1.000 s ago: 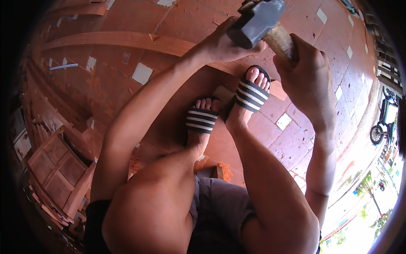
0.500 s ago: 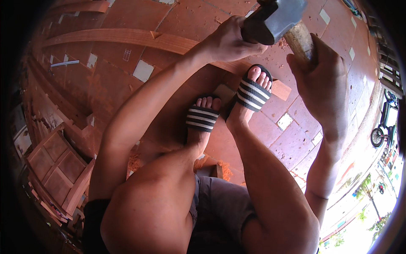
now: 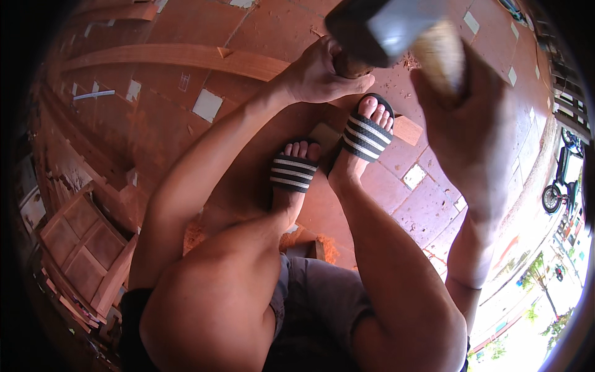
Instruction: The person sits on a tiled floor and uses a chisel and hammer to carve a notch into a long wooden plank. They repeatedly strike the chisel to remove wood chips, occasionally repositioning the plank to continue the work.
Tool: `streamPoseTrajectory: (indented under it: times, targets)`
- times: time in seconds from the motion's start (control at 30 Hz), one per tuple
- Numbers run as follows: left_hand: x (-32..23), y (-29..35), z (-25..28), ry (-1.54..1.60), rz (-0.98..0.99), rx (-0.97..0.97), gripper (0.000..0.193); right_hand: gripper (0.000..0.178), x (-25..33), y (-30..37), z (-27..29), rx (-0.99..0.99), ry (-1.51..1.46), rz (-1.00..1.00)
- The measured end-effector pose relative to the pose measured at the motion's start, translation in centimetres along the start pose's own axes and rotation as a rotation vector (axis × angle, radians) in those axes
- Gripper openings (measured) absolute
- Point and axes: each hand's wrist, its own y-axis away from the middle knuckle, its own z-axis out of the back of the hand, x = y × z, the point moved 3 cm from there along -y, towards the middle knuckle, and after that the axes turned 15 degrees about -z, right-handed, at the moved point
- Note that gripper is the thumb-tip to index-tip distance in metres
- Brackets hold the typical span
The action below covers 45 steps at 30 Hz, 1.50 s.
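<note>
My right hand (image 3: 468, 118) is closed around the pale wooden handle of a hammer (image 3: 381, 31), held up high and slightly blurred. Its dark metal head partly covers what lies behind it. Below and left of the hammer head, my left hand (image 3: 319, 74) is wrapped round a brown wooden tool handle (image 3: 352, 64). Only the top end of that handle shows, so the tool's kind is hidden. Beneath my hands a reddish wooden plank (image 3: 248, 64) lies on the floor, and my right foot in a striped sandal (image 3: 367, 136) rests over it.
Reddish floor tiles (image 3: 390, 189) have small white inset squares. A panelled wooden piece (image 3: 83, 242) and several timbers (image 3: 87, 146) lie on the left. Orange wood shavings (image 3: 328, 249) lie by my legs. A motorcycle (image 3: 561, 186) stands outside at the right.
The hammer head has shifted left and looks larger, closer to the camera. My left hand sits slightly lower and further left, and the end of its wooden handle now shows.
</note>
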Motion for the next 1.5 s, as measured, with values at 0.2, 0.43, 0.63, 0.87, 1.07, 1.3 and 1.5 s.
streamPoseTrajectory:
  times: [0.2, 0.43, 0.63, 0.87, 1.07, 1.3, 1.5]
  targets:
    - [2.6, 2.8, -0.2, -0.272, -0.195, -0.111, 0.048, 0.022, -1.6, 0.2, -4.5, 0.315, 0.070, -0.094]
    - [1.3, 1.7, 0.0, -0.055, -0.109, -0.085, 0.038, 0.019, 0.3, 0.1, -1.6, 0.205, -0.053, -0.125]
    - [2.8, 1.4, -0.7, -0.094, -0.096, -0.112, 0.050, 0.021, -2.5, 0.0, -4.7, 0.283, 0.072, -0.160]
    - [2.4, -4.7, 0.0, 0.023, -0.238, -0.399, 0.026, 0.031, -3.5, 0.0, -2.8, 0.216, -0.006, -0.268]
    - [4.1, -4.0, 3.5, 0.177, -0.109, -0.279, 0.018, 0.040, -2.0, 0.2, -1.6, 0.232, -0.046, -0.267]
    - [2.8, -2.6, 3.9, 0.169, -0.122, -0.231, 0.018, 0.042, -1.2, 0.1, -1.7, 0.220, -0.007, -0.195]
    - [2.6, -1.9, 3.5, 0.173, -0.150, -0.241, 0.019, 0.041, -0.9, -0.1, -1.8, 0.223, -0.014, -0.176]
